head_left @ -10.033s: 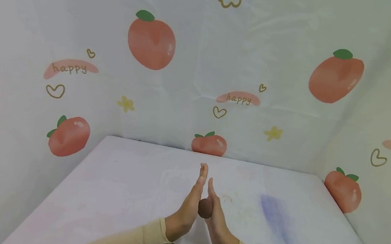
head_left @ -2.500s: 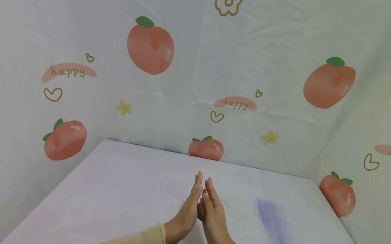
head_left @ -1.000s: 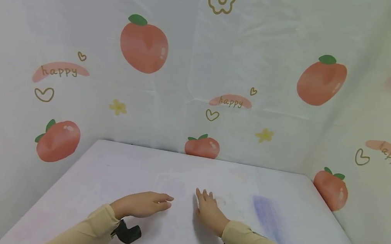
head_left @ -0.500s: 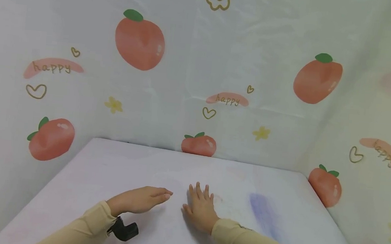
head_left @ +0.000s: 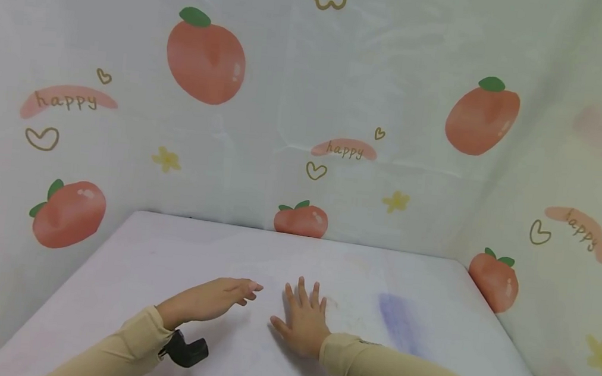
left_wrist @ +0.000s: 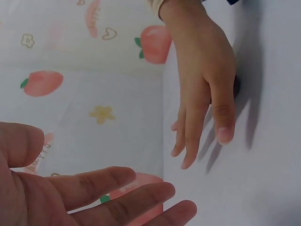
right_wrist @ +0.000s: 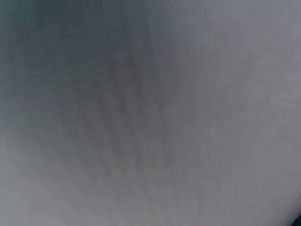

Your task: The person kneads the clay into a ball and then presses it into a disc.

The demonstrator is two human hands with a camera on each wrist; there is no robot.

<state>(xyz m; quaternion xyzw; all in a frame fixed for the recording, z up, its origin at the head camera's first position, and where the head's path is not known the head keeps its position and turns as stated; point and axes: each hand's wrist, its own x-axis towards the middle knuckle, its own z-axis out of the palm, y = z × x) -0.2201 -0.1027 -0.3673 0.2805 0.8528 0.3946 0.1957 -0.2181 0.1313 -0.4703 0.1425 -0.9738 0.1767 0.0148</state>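
Observation:
My right hand [head_left: 306, 326] lies palm down low over the white table [head_left: 210, 246], fingers spread. Beneath its palm, the left wrist view shows a sliver of a dark round ball [left_wrist: 237, 87]; the rest is hidden by the hand, and the head view hides it wholly. Off to the left, my left hand [head_left: 210, 301] is raised above the table with nothing in it. Its fingers [left_wrist: 120, 207] look straight and relaxed in the left wrist view. Only a blurred grey surface fills the right wrist view.
White cloth walls [head_left: 267, 77] printed with peaches and "happy" enclose the table at the back and sides. A blue-purple smudge [head_left: 399, 322] marks the tabletop right of my right hand. Black wrist cameras [head_left: 187, 350] hang below both forearms.
Earlier both palms pressed a brown ball between them. They have parted; the right hand has turned palm down over the ball and shifted slightly left. The left hand has risen a little.

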